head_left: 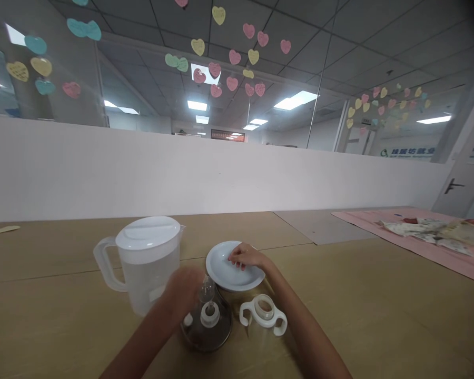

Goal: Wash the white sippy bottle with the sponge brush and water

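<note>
My left hand (187, 287) is smeared by motion, and its fingers do not show clearly. Right beside it is a clear dome-shaped cap (207, 289); whether the hand grips it, I cannot tell. A dark round tray (209, 342) lies below, bearing a white ring with a nipple (209, 314) and a small white piece (188, 319). My right hand (245, 256) reaches over a white plate (217, 263), fingers bent down and apart, with nothing visible in them. Near my right forearm stands a clear baby bottle with white handles (264, 309), its top uncovered.
At the left stands a lidded clear plastic pitcher (148, 268) with liquid inside. A pink cloth (363, 221) with fabric pieces (426, 231) covers the far right. A flat pale piece (5, 229) lies far left. Behind the table rises a white partition (221, 179) with glass above.
</note>
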Tool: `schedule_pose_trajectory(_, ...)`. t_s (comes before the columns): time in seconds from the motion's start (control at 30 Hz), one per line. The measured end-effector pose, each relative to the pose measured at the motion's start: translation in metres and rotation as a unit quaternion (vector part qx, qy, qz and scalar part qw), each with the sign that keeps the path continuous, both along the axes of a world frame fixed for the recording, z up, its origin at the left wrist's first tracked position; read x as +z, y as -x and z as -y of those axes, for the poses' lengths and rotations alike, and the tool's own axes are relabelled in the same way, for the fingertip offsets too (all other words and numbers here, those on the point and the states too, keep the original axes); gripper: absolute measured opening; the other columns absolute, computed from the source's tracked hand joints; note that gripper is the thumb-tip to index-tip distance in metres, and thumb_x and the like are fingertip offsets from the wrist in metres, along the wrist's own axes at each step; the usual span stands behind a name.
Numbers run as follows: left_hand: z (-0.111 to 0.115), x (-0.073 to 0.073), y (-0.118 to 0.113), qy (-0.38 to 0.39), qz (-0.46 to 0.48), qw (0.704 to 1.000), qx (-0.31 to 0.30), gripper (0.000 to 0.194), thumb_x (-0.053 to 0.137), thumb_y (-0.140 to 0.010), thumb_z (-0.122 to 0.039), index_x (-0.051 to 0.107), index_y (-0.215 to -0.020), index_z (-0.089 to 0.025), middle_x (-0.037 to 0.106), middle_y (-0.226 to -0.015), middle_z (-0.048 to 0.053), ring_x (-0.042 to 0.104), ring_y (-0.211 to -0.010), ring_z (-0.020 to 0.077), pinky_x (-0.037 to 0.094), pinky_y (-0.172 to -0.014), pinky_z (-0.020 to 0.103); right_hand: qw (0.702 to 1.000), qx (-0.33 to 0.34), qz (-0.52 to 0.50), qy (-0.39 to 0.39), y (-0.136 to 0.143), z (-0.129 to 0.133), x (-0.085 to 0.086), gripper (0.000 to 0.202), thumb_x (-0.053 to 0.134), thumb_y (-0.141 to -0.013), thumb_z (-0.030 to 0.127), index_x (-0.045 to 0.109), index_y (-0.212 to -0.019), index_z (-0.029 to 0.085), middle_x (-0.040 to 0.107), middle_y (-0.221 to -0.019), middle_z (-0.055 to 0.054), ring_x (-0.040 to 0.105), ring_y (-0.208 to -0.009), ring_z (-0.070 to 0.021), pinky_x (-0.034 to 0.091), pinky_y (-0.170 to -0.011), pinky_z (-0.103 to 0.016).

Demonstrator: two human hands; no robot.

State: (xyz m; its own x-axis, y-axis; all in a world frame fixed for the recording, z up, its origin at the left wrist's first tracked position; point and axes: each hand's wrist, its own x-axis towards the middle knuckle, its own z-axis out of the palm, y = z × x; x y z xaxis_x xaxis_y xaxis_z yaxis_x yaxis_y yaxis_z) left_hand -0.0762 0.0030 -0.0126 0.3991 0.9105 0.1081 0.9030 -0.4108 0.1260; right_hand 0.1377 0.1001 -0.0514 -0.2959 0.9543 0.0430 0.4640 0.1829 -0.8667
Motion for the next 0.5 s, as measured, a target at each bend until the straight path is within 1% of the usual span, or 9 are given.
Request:
schedule_pose_trajectory(0.07,0.006,0.018,-0.003,-0.026,0.001,1.000,-0.005,0.018,0.042,-0.076,-0.017,0.060,-0.080,-0.017,0.066,-0.081,0.010,0.060,-0.077,0.0232,0.042,-0.068,0.031,0.999,-0.020,-0.014,-0.025,-0.005,0.004,0.013,0.022,0.056,-0.072,0.027,0.059,-0.057,0.011,0.051,-0.046,0.003,0.044,-0.039,-0.0052,0.034,-0.037,-0.015)
schedule_pose_trajectory(0.1,0.007,0.025,-0.005,-0.043,0.022,0.999,-0.014,0.020,0.040,-0.078,-0.019,0.059,-0.083,-0.018,0.066,-0.083,0.008,0.060,-0.077,0.0218,0.042,-0.068,0.030,0.998,-0.035,-0.030,-0.046,-0.008,0.009,0.022,0.028,0.052,-0.075,0.032,0.059,-0.059,0.011,0.051,-0.046,0.003,0.043,-0.038,-0.0050,0.034,-0.037,-0.015)
schedule_pose_trajectory(0.13,0.006,0.031,-0.007,-0.058,0.052,0.997,-0.028,0.021,0.039,-0.080,-0.020,0.059,-0.085,-0.019,0.066,-0.084,0.007,0.060,-0.078,0.0208,0.041,-0.068,0.029,0.995,-0.053,-0.048,-0.070,-0.011,0.015,0.034,0.035,0.047,-0.079,0.039,0.059,-0.061,0.012,0.051,-0.047,0.003,0.043,-0.038,-0.0052,0.033,-0.037,-0.015)
schedule_pose_trajectory(0.2,-0.001,0.037,-0.014,-0.075,0.121,0.988,-0.051,0.022,0.039,-0.080,-0.022,0.060,-0.086,-0.020,0.066,-0.087,0.005,0.059,-0.082,0.0198,0.041,-0.070,0.028,0.975,-0.110,-0.123,-0.148,-0.015,0.034,0.059,0.048,0.041,-0.080,0.050,0.059,-0.056,0.012,0.048,-0.043,0.002,0.042,-0.036,-0.0063,0.031,-0.036,-0.017)
schedule_pose_trajectory(0.27,-0.010,0.037,-0.024,-0.068,0.192,0.976,-0.070,0.023,0.040,-0.080,-0.024,0.062,-0.086,-0.020,0.067,-0.089,0.005,0.059,-0.084,0.0193,0.041,-0.072,0.027,0.937,-0.178,-0.175,-0.244,-0.015,0.058,0.081,0.058,0.037,-0.081,0.056,0.051,-0.042,0.015,0.041,-0.035,0.003,0.040,-0.035,-0.0064,0.033,-0.039,-0.018)
schedule_pose_trajectory(0.33,-0.018,0.034,-0.035,-0.052,0.255,0.962,-0.085,0.026,0.039,-0.080,-0.028,0.063,-0.086,-0.019,0.067,-0.090,0.005,0.059,-0.084,0.0194,0.042,-0.073,0.027,0.896,-0.229,-0.207,-0.318,-0.011,0.080,0.098,0.063,0.033,-0.082,0.058,0.040,-0.034,0.018,0.034,-0.032,0.003,0.039,-0.035,-0.0066,0.034,-0.043,-0.018)
schedule_pose_trajectory(0.37,-0.021,0.032,-0.041,-0.043,0.285,0.953,-0.095,0.028,0.039,-0.081,-0.030,0.063,-0.086,-0.019,0.067,-0.089,0.005,0.059,-0.084,0.0194,0.042,-0.073,0.027,0.887,-0.239,-0.208,-0.335,-0.009,0.088,0.103,0.064,0.032,-0.082,0.059,0.036,-0.033,0.019,0.033,-0.031,0.003,0.038,-0.034,-0.0066,0.034,-0.043,-0.019)
schedule_pose_trajectory(0.4,-0.023,0.029,-0.046,-0.034,0.313,0.943,-0.105,0.030,0.038,-0.081,-0.032,0.063,-0.087,-0.018,0.068,-0.087,0.005,0.059,-0.083,0.0194,0.043,-0.073,0.027,0.886,-0.239,-0.201,-0.343,-0.007,0.094,0.105,0.064,0.031,-0.082,0.059,0.036,-0.032,0.019,0.033,-0.030,0.003,0.038,-0.034,-0.0068,0.034,-0.043,-0.019)
schedule_pose_trajectory(0.5,-0.025,0.025,-0.059,-0.017,0.373,0.920,-0.117,0.033,0.040,-0.080,-0.038,0.063,-0.086,-0.015,0.067,-0.080,0.004,0.059,-0.080,0.0197,0.045,-0.072,0.027,0.889,-0.233,-0.164,-0.358,-0.002,0.098,0.104,0.063,0.032,-0.082,0.059,0.037,-0.033,0.019,0.036,-0.031,0.003,0.040,-0.034,-0.0075,0.034,-0.044,-0.020)
